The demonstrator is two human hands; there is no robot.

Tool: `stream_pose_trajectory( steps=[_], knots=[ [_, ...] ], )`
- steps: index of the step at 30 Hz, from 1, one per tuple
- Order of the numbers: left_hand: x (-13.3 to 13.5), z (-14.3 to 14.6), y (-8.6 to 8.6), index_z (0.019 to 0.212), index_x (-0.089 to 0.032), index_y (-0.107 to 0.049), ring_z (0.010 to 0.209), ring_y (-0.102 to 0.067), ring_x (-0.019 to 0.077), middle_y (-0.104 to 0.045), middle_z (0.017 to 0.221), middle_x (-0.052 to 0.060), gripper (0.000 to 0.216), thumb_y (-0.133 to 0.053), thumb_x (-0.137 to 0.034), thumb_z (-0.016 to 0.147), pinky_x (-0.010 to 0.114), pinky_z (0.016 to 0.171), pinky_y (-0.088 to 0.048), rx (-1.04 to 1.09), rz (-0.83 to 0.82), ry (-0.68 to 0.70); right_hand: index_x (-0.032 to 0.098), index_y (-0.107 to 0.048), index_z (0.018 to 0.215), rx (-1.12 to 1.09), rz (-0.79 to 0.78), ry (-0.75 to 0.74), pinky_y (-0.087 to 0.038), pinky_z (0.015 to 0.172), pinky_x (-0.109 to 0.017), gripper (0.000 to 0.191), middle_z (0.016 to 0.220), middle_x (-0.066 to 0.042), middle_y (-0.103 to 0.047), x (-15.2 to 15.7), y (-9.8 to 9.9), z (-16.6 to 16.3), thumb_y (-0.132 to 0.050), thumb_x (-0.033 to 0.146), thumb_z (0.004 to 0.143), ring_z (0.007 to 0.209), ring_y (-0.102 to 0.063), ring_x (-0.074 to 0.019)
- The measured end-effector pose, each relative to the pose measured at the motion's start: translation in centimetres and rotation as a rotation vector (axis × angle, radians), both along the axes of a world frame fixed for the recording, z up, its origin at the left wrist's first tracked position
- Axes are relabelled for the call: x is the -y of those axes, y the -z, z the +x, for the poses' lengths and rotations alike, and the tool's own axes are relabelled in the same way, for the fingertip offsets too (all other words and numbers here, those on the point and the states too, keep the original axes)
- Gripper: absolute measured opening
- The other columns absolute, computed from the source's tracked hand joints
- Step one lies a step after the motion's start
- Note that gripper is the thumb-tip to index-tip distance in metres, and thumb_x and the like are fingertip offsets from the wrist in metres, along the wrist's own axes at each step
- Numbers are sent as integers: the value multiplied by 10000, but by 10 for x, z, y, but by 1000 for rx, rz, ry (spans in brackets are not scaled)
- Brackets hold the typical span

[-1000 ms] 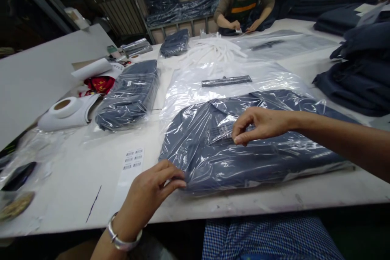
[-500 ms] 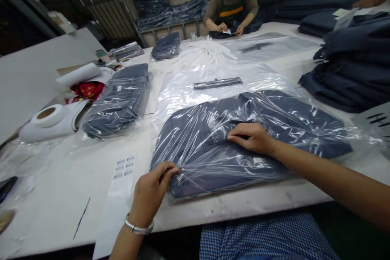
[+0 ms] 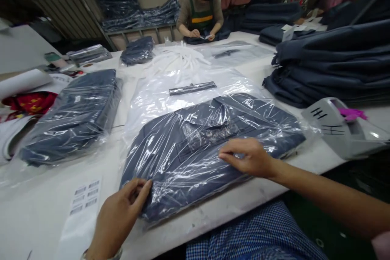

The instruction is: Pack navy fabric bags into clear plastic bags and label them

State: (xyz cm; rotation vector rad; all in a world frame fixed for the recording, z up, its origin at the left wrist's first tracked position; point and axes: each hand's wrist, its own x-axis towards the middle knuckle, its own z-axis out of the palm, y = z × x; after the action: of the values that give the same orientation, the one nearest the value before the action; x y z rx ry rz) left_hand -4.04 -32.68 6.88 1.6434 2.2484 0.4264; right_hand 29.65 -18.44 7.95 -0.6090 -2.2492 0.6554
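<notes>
A folded dark blue garment in a clear plastic bag [image 3: 198, 146] lies on the white table [image 3: 45, 195] in front of me. My left hand [image 3: 117, 215] pinches the bag's near left corner between thumb and fingers. My right hand [image 3: 248, 156] rests on the bag's middle with fingers curled, pressing the plastic down. A strip of barcode stickers [image 3: 83, 197] lies on the table left of my left hand.
A stack of bagged garments [image 3: 73, 118] sits at left, empty plastic bags [image 3: 183, 85] lie behind, and folded blue garments [image 3: 329, 65] are piled at right. A grey device [image 3: 344, 130] lies by the right edge. A person [image 3: 201, 12] works at the far end.
The view has swung right. My right hand slid from the garment's pocket area toward the near edge. My left hand stayed at the bag's near left corner.
</notes>
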Motion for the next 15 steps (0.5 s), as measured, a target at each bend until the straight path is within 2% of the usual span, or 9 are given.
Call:
stream_pose_trajectory(
  steps=[3, 7, 11, 15],
  knots=[
    [0, -1, 1, 854, -279, -666, 641, -680, 166, -716, 706, -45, 428, -498, -671, 816, 226, 566, -451, 18, -31, -27, 227, -699, 901, 15, -71, 29, -517, 650, -285, 116, 774, -14, -708, 11, 19, 15, -609, 299, 920, 675, -648, -154],
    [2, 6, -2, 828, -272, -649, 593, -641, 151, -673, 645, -53, 423, -493, -665, 829, 230, 568, -422, -16, -26, -45, 220, -694, 910, 24, -93, 204, -517, 730, -320, 149, 784, -25, -711, -4, 43, 26, -595, 329, 930, 724, -662, -179],
    [0, 13, -4, 793, -258, -632, 601, -621, 155, -650, 635, -46, 421, -479, -646, 849, 242, 579, -384, -64, -6, -63, 209, -698, 924, 99, -73, 368, -506, 794, -337, 172, 875, -38, -729, -19, 46, 29, -583, 337, 931, 812, -682, -200],
    [-5, 12, -3, 741, -248, -622, 637, -609, 167, -641, 635, -29, 402, -457, -588, 879, 260, 599, -353, -52, -41, -64, 216, -716, 901, 127, -16, 450, -510, 777, -329, 165, 885, -29, -742, -18, 36, 27, -609, 342, 908, 805, -697, -207]
  ],
)
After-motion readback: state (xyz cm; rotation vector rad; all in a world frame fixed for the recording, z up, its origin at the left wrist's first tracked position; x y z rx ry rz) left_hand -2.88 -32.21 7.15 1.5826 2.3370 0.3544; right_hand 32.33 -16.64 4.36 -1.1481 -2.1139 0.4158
